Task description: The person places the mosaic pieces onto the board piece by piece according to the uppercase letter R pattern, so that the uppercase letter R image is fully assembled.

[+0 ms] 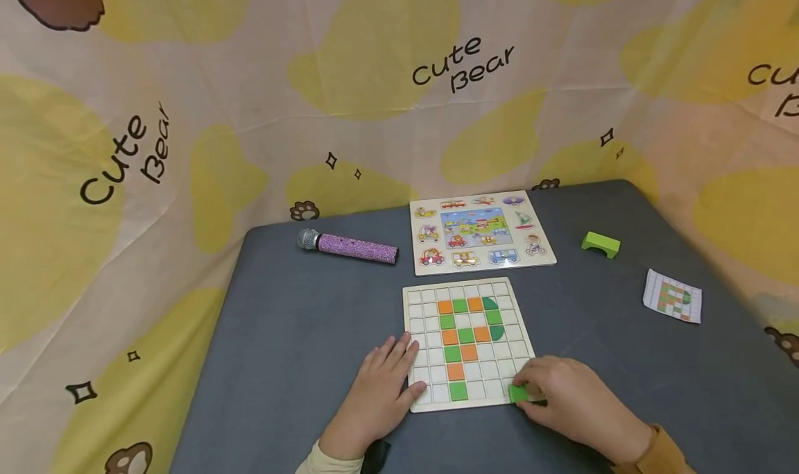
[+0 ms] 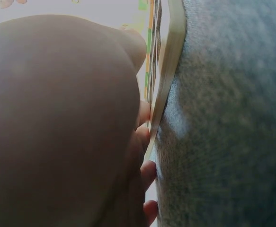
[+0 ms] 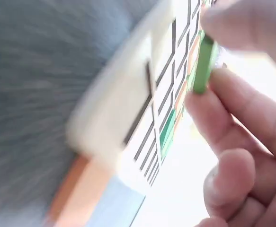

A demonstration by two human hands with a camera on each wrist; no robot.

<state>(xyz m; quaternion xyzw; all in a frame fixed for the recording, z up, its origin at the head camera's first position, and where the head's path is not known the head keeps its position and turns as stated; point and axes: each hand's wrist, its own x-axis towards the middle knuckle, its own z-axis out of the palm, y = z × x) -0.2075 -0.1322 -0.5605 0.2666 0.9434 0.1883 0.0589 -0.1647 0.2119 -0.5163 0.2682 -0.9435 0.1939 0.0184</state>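
Note:
A square board (image 1: 490,370) with a light wooden rim and a grid of white cells lies in front of the person. Orange tiles (image 1: 456,371), green tiles (image 1: 458,391) and dark green rounded tiles (image 1: 496,333) form a letter P on it. Over the board's near right corner, the right hand (image 1: 564,394) pinches a green square tile (image 1: 517,393) between thumb and fingers. The same tile (image 3: 204,64) shows edge-on in the right wrist view. The left hand (image 1: 381,394) rests along the board's left edge, fingers extended, with the thumb over the near left corner.
Behind the board lies a vehicle picture puzzle (image 1: 546,255), with a purple glitter microphone (image 1: 357,247) to its left. A green arch block (image 1: 601,243) and a small pattern card (image 1: 673,296) sit at the right of the grey table (image 1: 299,335). A printed curtain (image 1: 349,57) hangs behind.

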